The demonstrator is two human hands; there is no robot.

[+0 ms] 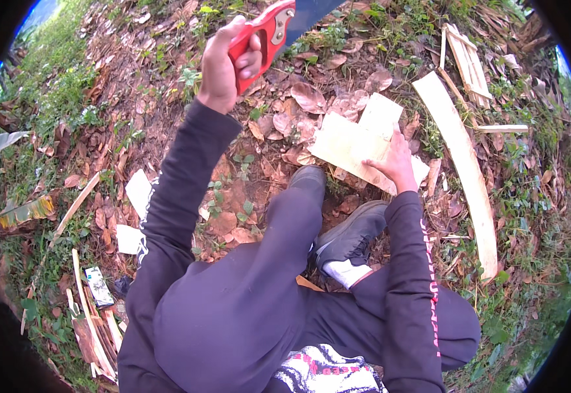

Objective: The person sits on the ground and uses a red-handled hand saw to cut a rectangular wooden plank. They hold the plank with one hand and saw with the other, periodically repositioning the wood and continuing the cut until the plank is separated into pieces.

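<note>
Raised at the top, my left hand (223,65) is wrapped around the red handle of a handsaw (277,21), whose blade runs out past the upper edge of the picture. My right hand (396,164) grips a pale wooden board (347,145) near its right end, thumb lying across the top face. A second pale wood piece (381,114) shows just beyond that board, partly overlapped with it. The saw is apart from the wood. Both boards are over the leaf-covered ground, just past my dark shoes (354,237).
A long, slightly curved plank (462,170) lies on the right. Beyond it sits a small frame of wooden strips (468,65). Offcuts (128,239) lie left of my left arm. A bundle of thin strips (92,327) and a small patterned box (99,287) are at lower left.
</note>
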